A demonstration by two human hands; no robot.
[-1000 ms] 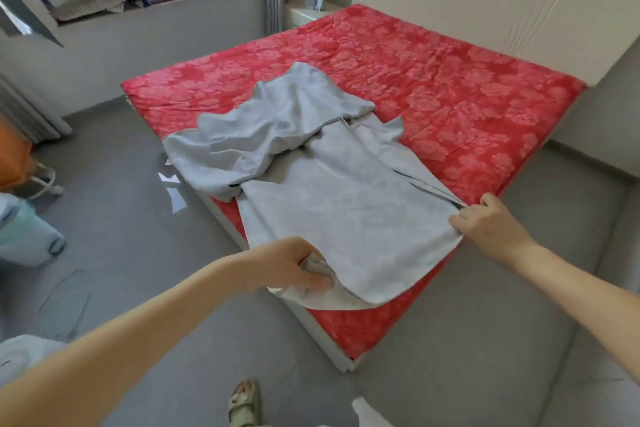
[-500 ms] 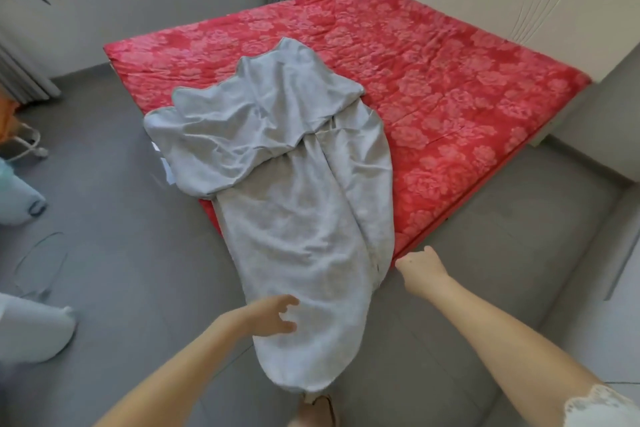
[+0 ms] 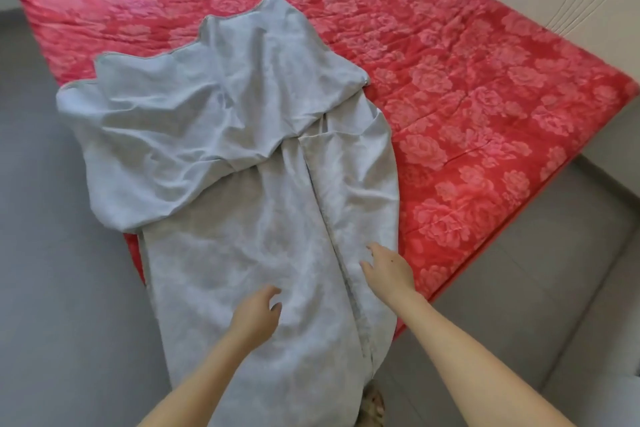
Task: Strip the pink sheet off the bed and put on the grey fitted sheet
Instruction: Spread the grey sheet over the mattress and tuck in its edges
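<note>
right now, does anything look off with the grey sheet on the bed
Yes. The grey sheet is not spread: it lies crumpled and folded over itself across the near corner of the red floral cover, its lower end hanging off the edge. The left hand and right hand are open over it.

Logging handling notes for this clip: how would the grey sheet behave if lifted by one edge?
Probably floppy: the grey sheet lies in soft folds and sags over the corner of the red cover. Likely light for its size, as the cloth creases thinly. It might slide floorward if tugged, since much of it hangs past the edge.
</note>
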